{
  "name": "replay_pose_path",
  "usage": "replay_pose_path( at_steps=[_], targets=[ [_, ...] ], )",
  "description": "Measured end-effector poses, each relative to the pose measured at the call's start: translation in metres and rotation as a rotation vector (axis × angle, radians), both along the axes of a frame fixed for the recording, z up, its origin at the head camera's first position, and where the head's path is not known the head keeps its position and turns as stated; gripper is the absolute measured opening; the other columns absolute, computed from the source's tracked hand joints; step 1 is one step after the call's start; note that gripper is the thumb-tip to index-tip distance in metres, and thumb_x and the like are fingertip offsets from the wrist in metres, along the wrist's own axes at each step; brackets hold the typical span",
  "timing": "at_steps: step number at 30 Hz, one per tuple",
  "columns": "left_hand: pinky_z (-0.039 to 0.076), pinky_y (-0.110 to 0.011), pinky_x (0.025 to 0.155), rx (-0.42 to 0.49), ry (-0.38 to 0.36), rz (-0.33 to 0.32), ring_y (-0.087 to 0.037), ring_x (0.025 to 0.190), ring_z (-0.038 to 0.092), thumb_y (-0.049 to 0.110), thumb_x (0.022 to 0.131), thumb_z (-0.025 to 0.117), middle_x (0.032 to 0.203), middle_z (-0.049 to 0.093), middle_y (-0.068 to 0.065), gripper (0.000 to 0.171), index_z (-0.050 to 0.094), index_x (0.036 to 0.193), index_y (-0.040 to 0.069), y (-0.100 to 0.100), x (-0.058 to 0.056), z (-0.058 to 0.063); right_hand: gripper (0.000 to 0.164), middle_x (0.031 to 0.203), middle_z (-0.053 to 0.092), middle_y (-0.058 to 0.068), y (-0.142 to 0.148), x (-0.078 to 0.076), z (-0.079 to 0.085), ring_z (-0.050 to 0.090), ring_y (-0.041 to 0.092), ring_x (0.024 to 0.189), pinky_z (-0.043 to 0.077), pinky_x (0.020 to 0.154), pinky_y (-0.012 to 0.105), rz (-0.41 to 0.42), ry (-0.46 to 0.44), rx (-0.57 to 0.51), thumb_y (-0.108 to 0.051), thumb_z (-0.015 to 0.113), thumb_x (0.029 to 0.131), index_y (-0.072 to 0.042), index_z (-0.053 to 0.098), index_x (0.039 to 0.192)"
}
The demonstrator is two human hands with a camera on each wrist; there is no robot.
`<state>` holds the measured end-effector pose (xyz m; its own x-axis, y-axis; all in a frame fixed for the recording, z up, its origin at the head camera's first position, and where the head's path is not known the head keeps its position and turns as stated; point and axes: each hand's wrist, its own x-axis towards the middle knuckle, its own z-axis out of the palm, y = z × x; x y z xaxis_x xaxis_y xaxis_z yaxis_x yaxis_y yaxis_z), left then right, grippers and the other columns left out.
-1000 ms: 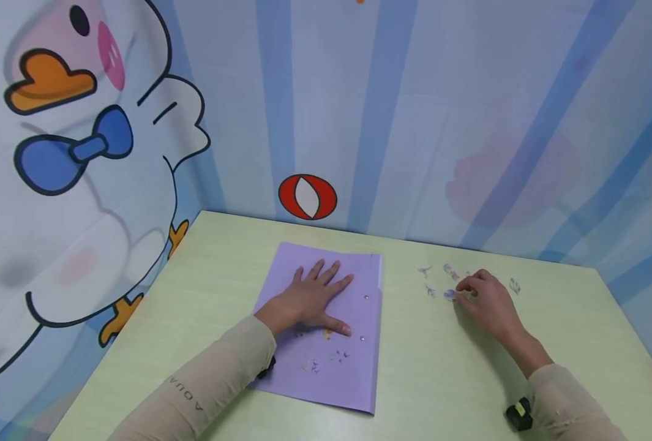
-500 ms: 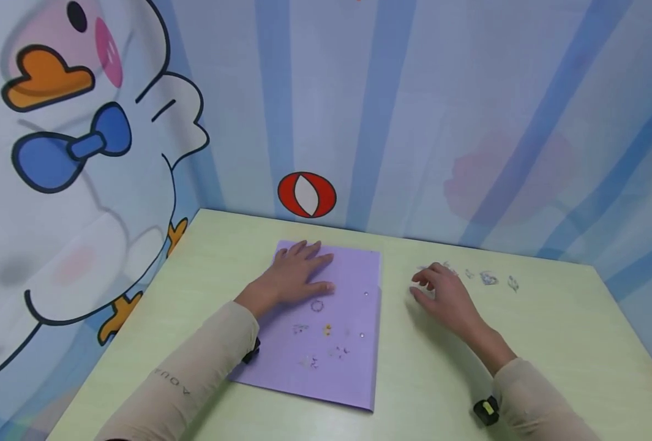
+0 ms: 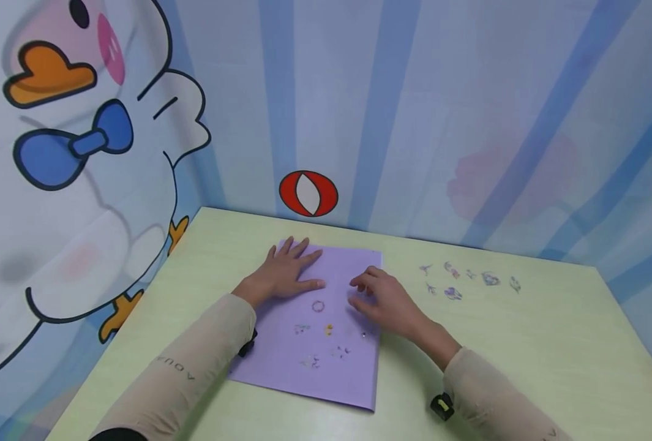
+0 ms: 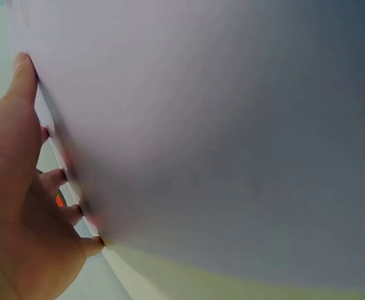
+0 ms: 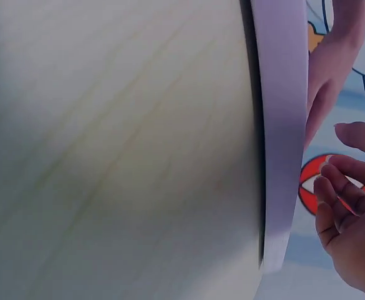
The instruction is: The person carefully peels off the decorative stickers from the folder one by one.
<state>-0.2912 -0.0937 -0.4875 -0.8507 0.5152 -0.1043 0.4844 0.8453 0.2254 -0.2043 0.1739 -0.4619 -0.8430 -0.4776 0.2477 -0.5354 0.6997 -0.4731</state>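
A purple folder (image 3: 353,380) lies on the table, with several small stickers or decorations on its front, among them a wreath-like ring (image 3: 318,306) and a yellow piece (image 3: 328,329). My left hand (image 3: 281,275) rests on the folder's upper left part, fingers spread; the left wrist view has its fingertips on the purple surface. Over the folder's right side hovers my right hand (image 3: 386,303), fingers loosely bent. In the right wrist view, thumb and index finger stand apart and nothing shows between them.
Right of the folder, several small purple floral pieces, such as a heart-shaped one (image 3: 490,278) and a purple cluster (image 3: 453,293), lie scattered on the pale table (image 3: 524,355). A cartoon-printed backdrop (image 3: 337,110) stands behind the table.
My right hand has moved left from the scattered pieces to over the folder. My left hand has slid up and left, uncovering the ring and other pieces on the folder.
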Motion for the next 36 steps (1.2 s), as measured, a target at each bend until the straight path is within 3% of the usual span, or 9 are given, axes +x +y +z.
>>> replay_pose_path(
  at_steps=[5, 12, 18, 36],
  targets=[
    [0.012, -0.073, 0.123, -0.064, -0.001, -0.012, -0.049, 0.161, 0.005, 0.072, 0.099, 0.052, 0.177, 0.015, -0.016, 0.086, 0.03, 0.169, 0.027, 0.006, 0.001, 0.002, 0.028, 0.104, 0.066, 0.007, -0.023, -0.004, -0.005, 0.065, 0.022, 0.092, 0.056, 0.082, 0.037, 0.081, -0.037, 0.016, -0.018, 0.079, 0.096, 0.0, 0.075, 0.118],
    [0.013, -0.073, 0.123, -0.139, -0.025, -0.014, -0.049, 0.161, 0.004, 0.073, 0.1, 0.052, 0.177, 0.012, -0.016, 0.088, 0.025, 0.171, 0.029, 0.013, 0.003, 0.005, 0.025, 0.102, 0.065, 0.007, -0.039, -0.004, -0.018, 0.061, 0.019, 0.089, 0.054, 0.082, 0.039, 0.122, -0.045, 0.053, -0.016, 0.08, 0.094, 0.0, 0.075, 0.114],
    [0.014, -0.073, 0.122, -0.163, -0.021, -0.005, -0.049, 0.161, 0.005, 0.072, 0.1, 0.051, 0.177, 0.011, -0.016, 0.087, 0.024, 0.171, 0.029, 0.013, 0.006, 0.007, 0.02, 0.104, 0.063, 0.003, -0.051, 0.001, -0.025, 0.059, 0.02, 0.097, 0.054, 0.087, 0.04, 0.063, -0.026, 0.099, -0.018, 0.081, 0.095, -0.005, 0.077, 0.109],
    [0.014, -0.074, 0.122, -0.16, -0.002, 0.011, -0.049, 0.161, 0.006, 0.068, 0.101, 0.055, 0.177, 0.012, -0.016, 0.086, 0.024, 0.171, 0.029, 0.01, 0.005, 0.008, 0.007, 0.099, 0.063, 0.0, -0.067, 0.003, -0.025, 0.06, 0.019, 0.092, 0.054, 0.084, 0.041, -0.049, -0.086, 0.024, -0.012, 0.079, 0.095, -0.011, 0.073, 0.098]
  ],
)
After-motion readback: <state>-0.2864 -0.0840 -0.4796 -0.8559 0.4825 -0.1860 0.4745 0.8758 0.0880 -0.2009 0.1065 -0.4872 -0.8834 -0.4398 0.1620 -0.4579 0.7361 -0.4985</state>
